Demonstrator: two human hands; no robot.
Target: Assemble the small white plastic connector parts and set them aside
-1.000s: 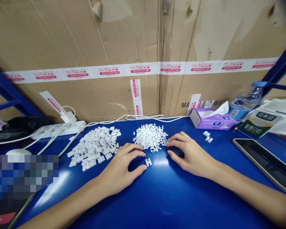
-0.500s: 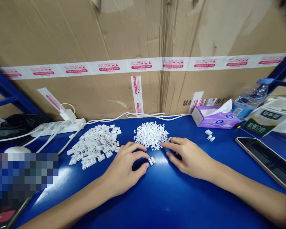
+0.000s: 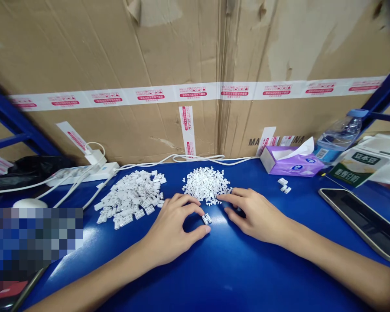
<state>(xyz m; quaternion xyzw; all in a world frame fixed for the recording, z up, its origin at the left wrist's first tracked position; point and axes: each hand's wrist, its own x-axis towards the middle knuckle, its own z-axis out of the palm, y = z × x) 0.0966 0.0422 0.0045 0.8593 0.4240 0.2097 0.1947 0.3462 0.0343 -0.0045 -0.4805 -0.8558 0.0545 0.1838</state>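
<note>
- Broad glossy blue table (image 3: 227,277) between the forearms (image 3: 113,266);
- left hand (image 3: 172,227) at a blocky white piece (image 3: 206,219), grip uncertain;
- right hand (image 3: 260,216), fingers parted, at the grainy heap's (image 3: 206,182) edge.

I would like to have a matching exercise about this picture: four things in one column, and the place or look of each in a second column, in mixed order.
1. left hand
2. right hand
3. tissue box
4. phone

A. purple, with a white tissue sticking out
B. at the right edge of the pile of small white pieces
C. flat on the blue table, dark screen up
D. nearest to a single slotted white part

Pairs: 1-D, 2-B, 3-A, 4-C
</note>
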